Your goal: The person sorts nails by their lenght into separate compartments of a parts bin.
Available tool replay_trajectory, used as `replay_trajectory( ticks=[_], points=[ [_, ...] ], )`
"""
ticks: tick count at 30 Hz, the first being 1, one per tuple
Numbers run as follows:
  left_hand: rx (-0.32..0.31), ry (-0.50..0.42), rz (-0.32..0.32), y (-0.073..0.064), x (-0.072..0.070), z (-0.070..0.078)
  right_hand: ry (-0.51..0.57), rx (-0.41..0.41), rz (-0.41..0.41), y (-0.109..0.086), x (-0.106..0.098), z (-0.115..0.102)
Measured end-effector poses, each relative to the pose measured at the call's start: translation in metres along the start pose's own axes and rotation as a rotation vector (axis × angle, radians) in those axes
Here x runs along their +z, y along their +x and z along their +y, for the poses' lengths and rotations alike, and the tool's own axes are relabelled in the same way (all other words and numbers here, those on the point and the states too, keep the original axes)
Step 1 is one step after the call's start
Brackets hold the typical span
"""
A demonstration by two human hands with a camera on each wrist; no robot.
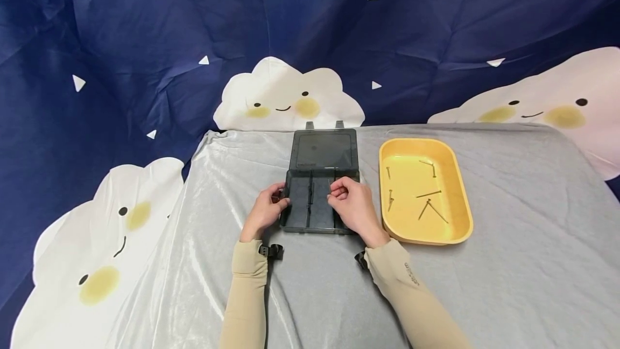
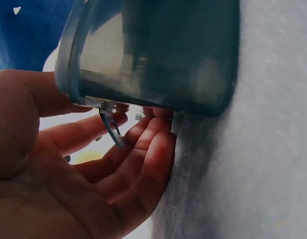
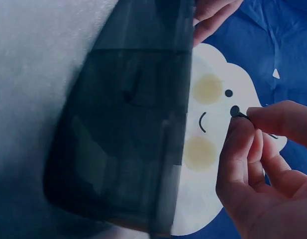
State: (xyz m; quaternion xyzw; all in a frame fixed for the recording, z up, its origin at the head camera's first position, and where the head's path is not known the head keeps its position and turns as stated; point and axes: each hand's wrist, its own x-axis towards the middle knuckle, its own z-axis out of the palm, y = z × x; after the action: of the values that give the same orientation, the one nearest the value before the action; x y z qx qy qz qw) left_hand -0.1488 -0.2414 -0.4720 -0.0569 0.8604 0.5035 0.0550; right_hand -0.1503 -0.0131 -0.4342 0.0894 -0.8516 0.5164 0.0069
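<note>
A dark translucent compartment box (image 1: 321, 226) rests on the cloth with its lid (image 1: 326, 149) folded back. My left hand (image 1: 268, 206) holds the box's left side, thumb over the rim and curled fingers against the outer wall, around a small hanging latch (image 2: 111, 127). Over the box's right part, my right hand (image 1: 355, 203) pinches a nail between thumb and index finger. The flat round nail head (image 3: 235, 110) pokes out above the fingertips, while much of the shank is hidden. Slim dark pieces (image 1: 312, 194) lie along the divider left of the middle compartment.
Right of the box stands a yellow tray (image 1: 467, 214) with several loose nails (image 1: 429, 194) scattered on its bottom. Grey cloth (image 1: 513, 220) covers the table. Behind it hangs a dark blue curtain (image 1: 411, 31) printed with clouds.
</note>
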Motion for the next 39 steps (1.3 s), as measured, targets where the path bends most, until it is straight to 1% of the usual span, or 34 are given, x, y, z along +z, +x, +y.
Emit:
replay_trajectory(
  ticks=[5,15,19,23,28,34,37,38,39],
  points=[
    [0.000,0.012,-0.002,-0.001,-0.001,0.000,-0.033,0.014,0.004,0.001,0.003,0.002],
    [0.003,0.020,-0.004,0.000,0.000,0.001,-0.056,0.033,0.012,0.005,0.004,0.006],
    [0.003,0.023,-0.006,-0.001,0.000,0.001,-0.057,0.040,0.025,0.006,0.003,0.007],
    [-0.002,0.012,-0.008,-0.002,-0.001,0.001,-0.089,0.037,0.041,0.004,-0.002,0.005],
    [-0.001,0.009,-0.016,-0.002,0.000,0.000,-0.083,0.011,0.094,0.000,-0.019,0.000],
    [0.004,0.012,-0.018,-0.002,-0.001,-0.001,-0.062,-0.048,0.171,-0.005,-0.049,-0.010],
    [0.007,0.005,-0.019,-0.002,-0.001,-0.002,-0.079,-0.071,0.202,-0.008,-0.065,-0.013],
    [0.004,0.002,-0.025,-0.005,-0.002,0.003,-0.087,-0.082,0.212,-0.010,-0.070,-0.013],
    [0.008,0.002,-0.024,-0.004,-0.002,0.002,-0.094,-0.091,0.223,-0.011,-0.075,-0.013]
  ],
)
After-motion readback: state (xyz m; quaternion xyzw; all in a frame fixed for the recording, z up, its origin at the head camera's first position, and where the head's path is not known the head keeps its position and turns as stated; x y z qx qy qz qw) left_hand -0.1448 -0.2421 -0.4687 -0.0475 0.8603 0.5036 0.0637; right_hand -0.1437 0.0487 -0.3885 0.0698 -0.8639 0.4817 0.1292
